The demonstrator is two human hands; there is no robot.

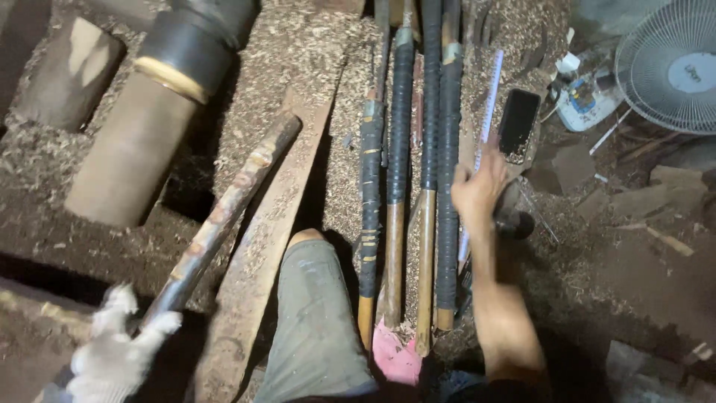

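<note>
Sawdust covers the floor [313, 67] where our gloved left hand [115, 347] grips a long mottled wooden stick [224, 213] while our bare right hand [477, 186], fingers loosely spread, reaches for the slim white ruler [488, 104] beside black-wrapped wooden rods [403, 149], which wants a closing pinch next.

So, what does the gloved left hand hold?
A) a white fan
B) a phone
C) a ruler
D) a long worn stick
D: the white-gloved left hand grips the lower end of a long worn stick, which slants up over the sawdust.
</note>
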